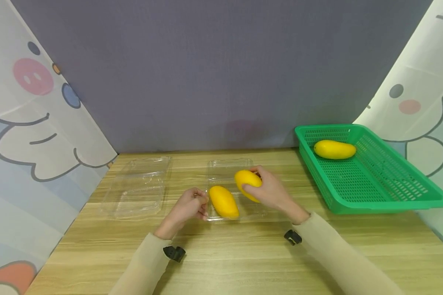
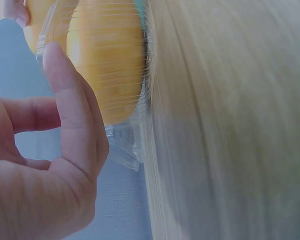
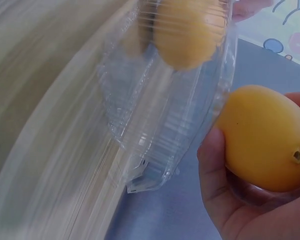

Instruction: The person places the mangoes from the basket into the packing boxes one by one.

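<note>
A clear plastic clamshell box (image 1: 215, 219) lies open in the middle of the table, with one yellow mango (image 1: 223, 201) lying in its left half. My left hand (image 1: 191, 205) is at the box's left edge; its fingertips pinch the rim, as the left wrist view shows up close. Above the right half of the box, a second yellow mango (image 1: 248, 185) is gripped by my right hand (image 1: 271, 190). In the right wrist view this held mango (image 3: 265, 135) shows its stem end, with the thumb on one side, apart from the box wall (image 3: 165, 115).
Another open clear plastic box (image 1: 138, 194) lies on the left of the table. To the right stands a green slotted basket (image 1: 343, 207) with one yellow mango (image 1: 334, 149) in its back left corner. A grey partition (image 1: 206, 82) rises behind the table.
</note>
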### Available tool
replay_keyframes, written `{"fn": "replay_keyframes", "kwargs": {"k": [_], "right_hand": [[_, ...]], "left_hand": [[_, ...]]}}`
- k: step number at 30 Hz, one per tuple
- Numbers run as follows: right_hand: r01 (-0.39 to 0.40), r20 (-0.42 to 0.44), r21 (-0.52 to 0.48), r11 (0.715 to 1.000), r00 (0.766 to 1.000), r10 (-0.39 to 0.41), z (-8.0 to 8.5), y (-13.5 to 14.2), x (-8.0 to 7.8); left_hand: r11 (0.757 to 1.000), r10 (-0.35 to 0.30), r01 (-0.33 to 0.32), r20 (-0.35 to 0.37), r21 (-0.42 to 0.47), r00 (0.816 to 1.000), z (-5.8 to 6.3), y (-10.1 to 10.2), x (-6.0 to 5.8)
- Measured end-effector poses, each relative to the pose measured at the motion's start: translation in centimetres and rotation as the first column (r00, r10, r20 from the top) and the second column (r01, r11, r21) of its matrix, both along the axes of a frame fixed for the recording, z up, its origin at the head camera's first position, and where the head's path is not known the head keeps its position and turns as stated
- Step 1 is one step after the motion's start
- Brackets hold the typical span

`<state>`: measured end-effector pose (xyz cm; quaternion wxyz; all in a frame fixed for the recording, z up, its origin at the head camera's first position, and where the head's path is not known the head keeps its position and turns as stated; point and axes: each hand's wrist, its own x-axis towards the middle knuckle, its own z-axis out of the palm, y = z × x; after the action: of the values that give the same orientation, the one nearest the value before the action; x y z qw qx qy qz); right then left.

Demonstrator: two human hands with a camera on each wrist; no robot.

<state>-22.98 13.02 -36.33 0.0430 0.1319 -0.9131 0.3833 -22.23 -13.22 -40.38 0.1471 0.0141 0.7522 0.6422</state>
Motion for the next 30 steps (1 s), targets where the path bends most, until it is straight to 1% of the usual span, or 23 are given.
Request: {"fn": "replay_keyframes", "kwargs": {"k": [10, 19, 25, 30], "right_hand": [[-0.009, 0.028, -0.007, 1.0, 1.0, 0.01, -0.4, -1.1, 0.2], [0.017, 0.056, 0.022, 1.0, 0.998, -0.019, -0.7, -1.8, 0.2], [0.017, 0.056, 0.05, 0.999, 0.998, -0.02, -0.9, -2.3, 0.4], [0.021, 0.032, 0.088, 0.996, 0.999, -0.023, -0.9, -2.5, 0.4]], "left_hand": [[1.0, -0.002, 0.002, 0.005, -0.002, 1.0, 0.2, -0.2, 0.3], [1.0, -0.014, 0.014, 0.002, 0.002, 1.0, 0.0, -0.2, 0.1], [1.0, -0.008, 0.008, 0.002, 0.001, 1.0, 0.0, -0.1, 0.1], [1.0, -0.006, 0.006, -0.002, 0.005, 1.0, 0.1, 0.0, 0.0]]}}
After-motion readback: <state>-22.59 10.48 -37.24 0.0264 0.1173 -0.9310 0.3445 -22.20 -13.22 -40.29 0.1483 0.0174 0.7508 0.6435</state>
